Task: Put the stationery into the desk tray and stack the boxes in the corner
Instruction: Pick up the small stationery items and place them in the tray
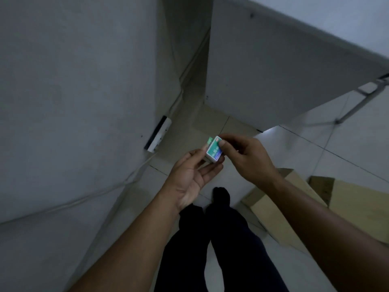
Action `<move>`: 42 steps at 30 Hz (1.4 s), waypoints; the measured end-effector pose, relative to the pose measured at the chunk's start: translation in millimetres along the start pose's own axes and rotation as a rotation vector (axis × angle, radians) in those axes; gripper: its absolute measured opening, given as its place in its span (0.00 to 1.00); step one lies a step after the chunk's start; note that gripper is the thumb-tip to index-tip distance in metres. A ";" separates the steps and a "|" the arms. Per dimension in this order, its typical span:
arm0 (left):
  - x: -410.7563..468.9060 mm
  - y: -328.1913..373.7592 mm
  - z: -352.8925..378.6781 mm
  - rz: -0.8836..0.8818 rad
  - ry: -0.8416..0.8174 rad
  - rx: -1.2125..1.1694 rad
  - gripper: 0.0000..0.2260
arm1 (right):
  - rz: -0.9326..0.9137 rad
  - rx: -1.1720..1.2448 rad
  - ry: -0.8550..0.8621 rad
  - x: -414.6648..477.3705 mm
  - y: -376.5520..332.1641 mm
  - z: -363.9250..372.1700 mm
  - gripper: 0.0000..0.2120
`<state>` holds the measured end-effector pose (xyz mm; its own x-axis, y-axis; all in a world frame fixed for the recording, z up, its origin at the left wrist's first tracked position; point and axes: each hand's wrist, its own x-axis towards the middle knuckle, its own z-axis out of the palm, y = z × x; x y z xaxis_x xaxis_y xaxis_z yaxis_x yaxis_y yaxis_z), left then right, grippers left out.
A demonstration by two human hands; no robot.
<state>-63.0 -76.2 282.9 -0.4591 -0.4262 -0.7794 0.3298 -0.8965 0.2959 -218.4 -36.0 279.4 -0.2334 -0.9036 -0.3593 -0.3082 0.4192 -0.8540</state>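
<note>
Two hands hold one small green-and-white box (214, 151) in air above tiled floor (347, 148), near room corner. Left hand (190, 178) palm up, fingers under box, thumb at its left edge. Right hand (245, 158) pinches box top end, narrow grip, thumb on printed face. Flat cardboard boxes (355, 209) lie on floor at right. White power strip (157, 133) leans at wall (73, 91). Dark trousers (227, 239) below.

box: small box (214, 152) between your left hand (190, 179) and right hand (245, 158)
cardboard: cardboard boxes (345, 209) on floor (347, 144), your right
power strip: power strip (158, 134) on wall (73, 91), left
</note>
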 end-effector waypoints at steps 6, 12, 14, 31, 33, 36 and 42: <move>-70.3 26.1 40.0 0.031 -0.079 -0.062 0.20 | -0.158 -0.177 -0.060 -36.0 -78.6 -30.2 0.17; -119.8 55.9 67.4 0.033 -0.089 -0.019 0.17 | -0.233 -0.246 -0.139 -63.2 -131.8 -43.6 0.36; -130.0 63.6 71.4 0.008 -0.106 0.009 0.17 | -0.266 -0.216 -0.087 -66.0 -145.5 -44.4 0.34; -138.0 182.7 172.1 0.187 -0.264 0.193 0.17 | -0.450 -0.175 0.054 19.1 -259.8 -111.7 0.25; -116.8 196.7 188.5 0.218 -0.247 0.192 0.15 | -0.468 -0.185 0.035 47.7 -262.4 -126.6 0.24; -92.7 215.7 208.5 0.252 -0.235 0.185 0.16 | -0.488 -0.186 -0.016 84.0 -264.4 -145.5 0.23; -36.2 246.0 256.4 0.236 -0.150 0.110 0.18 | -0.419 -0.206 -0.095 165.1 -267.7 -188.3 0.21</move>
<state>-176.8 -312.3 525.4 -0.4995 -0.6303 -0.5944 0.3544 -0.7747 0.5237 -348.0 -280.8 519.6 0.0329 -0.9986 -0.0413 -0.5368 0.0172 -0.8435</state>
